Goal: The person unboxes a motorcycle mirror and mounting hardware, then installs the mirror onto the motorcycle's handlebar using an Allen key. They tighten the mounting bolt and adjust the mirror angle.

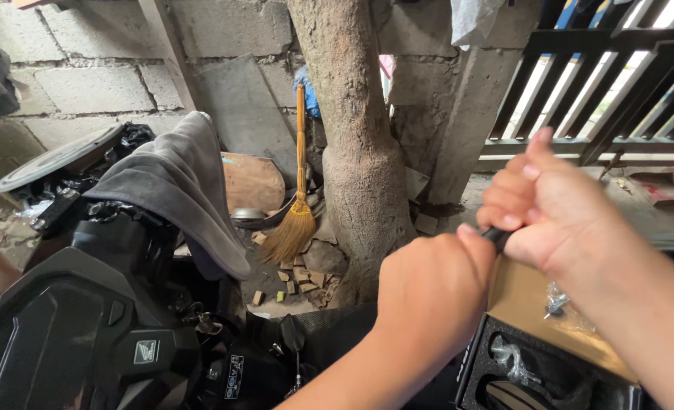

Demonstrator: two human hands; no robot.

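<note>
At the far left stands a black scooter (86, 334), a grey cloth (177, 178) draped over its handlebar area and a round mirror (56, 158) poking out beside it. Behind it, leaning against the block wall (86, 76), a straw broom (297, 220) stands upright next to the tree trunk (356, 144).

The left hand (432, 292) comes up from the bottom middle, forearm angled upward to the right, fingers curled into a tight fist with the back of the hand toward the camera. It is wrapped around a thin black rod (495, 237) — only a short dark stub shows between the two hands.

The right hand (549, 209) comes in from the lower right, wrist bent, its fingers closed over the other end of the same rod, just beside the left fist and almost touching it.

Below the hands sits an open cardboard box (534, 300) with a black foam insert (504, 372) — one moulded recess holds a dark rounded part, and a clear plastic bag of small screws (557, 302) lies on the flap. At the far right, a dark slatted gate (610, 83).
</note>
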